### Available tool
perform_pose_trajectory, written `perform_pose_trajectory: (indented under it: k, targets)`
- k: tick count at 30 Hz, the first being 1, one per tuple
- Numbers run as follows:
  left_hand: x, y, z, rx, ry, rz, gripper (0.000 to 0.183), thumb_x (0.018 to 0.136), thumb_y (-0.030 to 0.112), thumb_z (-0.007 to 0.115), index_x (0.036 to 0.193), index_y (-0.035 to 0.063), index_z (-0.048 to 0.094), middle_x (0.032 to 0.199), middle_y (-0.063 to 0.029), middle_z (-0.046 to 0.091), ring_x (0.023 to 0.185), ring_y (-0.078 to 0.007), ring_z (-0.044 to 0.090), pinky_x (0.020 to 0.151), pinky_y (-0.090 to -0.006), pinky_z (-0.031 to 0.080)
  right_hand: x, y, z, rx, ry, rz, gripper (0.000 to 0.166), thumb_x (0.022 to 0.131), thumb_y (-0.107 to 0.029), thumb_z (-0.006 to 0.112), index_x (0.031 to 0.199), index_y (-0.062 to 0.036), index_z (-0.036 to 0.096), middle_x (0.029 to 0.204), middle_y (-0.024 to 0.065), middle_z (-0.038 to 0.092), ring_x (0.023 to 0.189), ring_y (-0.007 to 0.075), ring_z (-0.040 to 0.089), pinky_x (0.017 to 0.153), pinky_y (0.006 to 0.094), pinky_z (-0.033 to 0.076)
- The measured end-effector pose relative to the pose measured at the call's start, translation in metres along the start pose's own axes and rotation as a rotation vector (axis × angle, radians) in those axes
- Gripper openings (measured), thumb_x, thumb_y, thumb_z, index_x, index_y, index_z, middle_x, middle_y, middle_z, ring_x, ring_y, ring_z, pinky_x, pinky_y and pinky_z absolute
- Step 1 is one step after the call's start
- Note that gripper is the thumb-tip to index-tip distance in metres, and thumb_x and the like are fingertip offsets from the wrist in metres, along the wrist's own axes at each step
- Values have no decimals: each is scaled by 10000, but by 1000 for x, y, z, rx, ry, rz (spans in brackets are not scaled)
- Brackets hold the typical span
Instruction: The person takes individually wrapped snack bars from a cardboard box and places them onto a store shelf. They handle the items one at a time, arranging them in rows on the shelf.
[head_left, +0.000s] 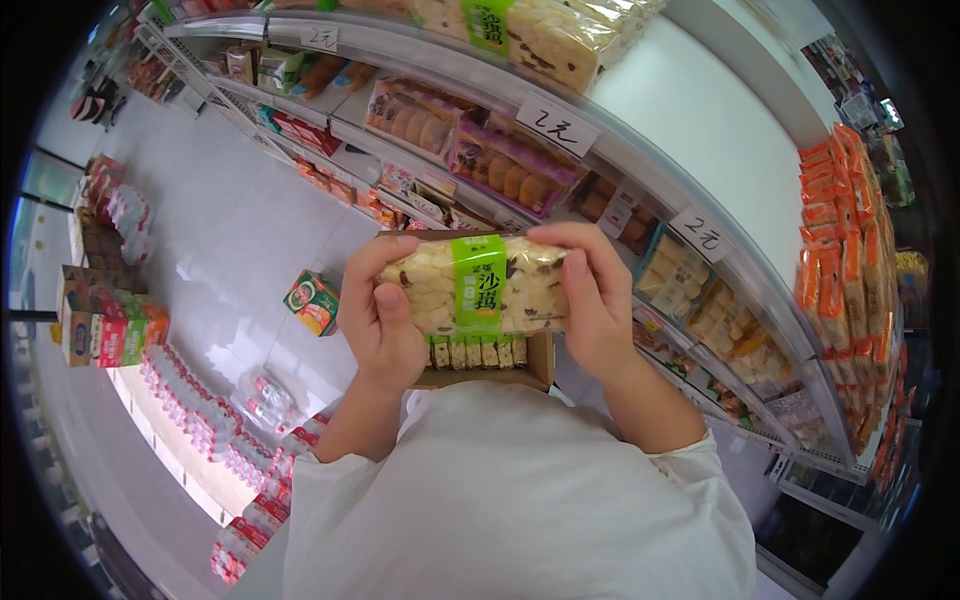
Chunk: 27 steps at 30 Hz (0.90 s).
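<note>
A clear-wrapped sachima pastry pack (525, 289) with a green label band is held level in front of my chest. My left hand (386, 311) grips its left end, the thumb on the near face. Around the right end close the fingers and thumb of my right hand (596, 296). Beneath the pack, partly covered by it, is an open cardboard box (541, 360) with a row of similar packs (476, 354) inside. More packs of this kind (555, 45) lie on the upper shelf beyond my hands.
A curved store shelf (637, 157) with handwritten price cards runs across the front and right, packaged breads on its lower tiers. Orange-wrapped packs (840, 277) are stacked at the right. A green and orange carton (312, 302) and shrink-wrapped bottles (266, 397) stand on the floor at left.
</note>
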<state>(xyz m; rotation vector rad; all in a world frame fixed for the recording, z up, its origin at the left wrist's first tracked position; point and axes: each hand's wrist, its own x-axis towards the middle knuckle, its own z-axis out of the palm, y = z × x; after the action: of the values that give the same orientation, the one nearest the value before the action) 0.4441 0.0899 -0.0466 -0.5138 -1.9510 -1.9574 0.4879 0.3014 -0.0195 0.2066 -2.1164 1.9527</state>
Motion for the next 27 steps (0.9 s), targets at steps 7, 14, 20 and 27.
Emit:
perform_pose_trajectory:
  k: [7,14,20,27]
  targets:
    - [2,-22,1,-105,97,-103,504,1094,480,502,1188,-9,586,1123,-102,623,1008,-171,621,915,-308,501,13,-4,10,-337,53,-427,277,1079,-170,507,1187,22,675,1112,165,675,909,229,664,833,316,526]
    - [3,-16,-3,-83,165,24,401,1112,381,499,1177,-3,593,1073,-93,633,967,-169,622,883,-303,508,25,-20,13,-38,-21,43,287,984,-88,615,1263,-23,639,1200,169,639,1072,309,652,948,323,521]
    - [24,-12,-12,-348,157,-169,400,1105,362,510,1230,-10,590,1168,-109,630,1027,-173,616,919,-300,498,41,-72,14,-1092,-127,-784,490,846,-189,744,1329,-195,657,1338,143,596,1141,315,650,988,457,510]
    - [36,41,-15,-667,28,1,691,1073,418,501,1578,47,210,1328,-260,588,1033,-353,709,638,-351,638,106,-126,-9,-1163,-161,-882,828,612,-245,873,1402,-216,630,1251,144,638,1019,330,674,866,454,538]
